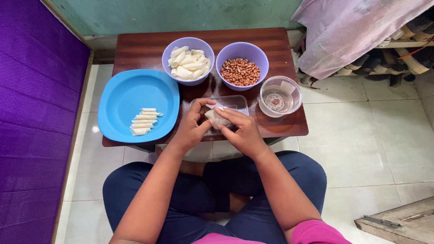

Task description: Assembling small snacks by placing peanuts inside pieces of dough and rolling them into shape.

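Head view, the only one: both hands meet over a clear shallow tray at the near edge of the dark wooden worktop. The left hand and the right hand each pinch the same small pale dough wrapper, fingers closed on it from either side, holding it just above the tray. Beside them a blue plate carries a short row of finished white rolls; behind stand a purple bowl of pale rolled pieces, a purple bowl of peanuts and a clear bowl of water. The wrapper looks thin and soft, so too hard a pinch could tear it or let its fold spring open. The water bowl stands near the right wrist; a careless sweep might tip it across the worktop
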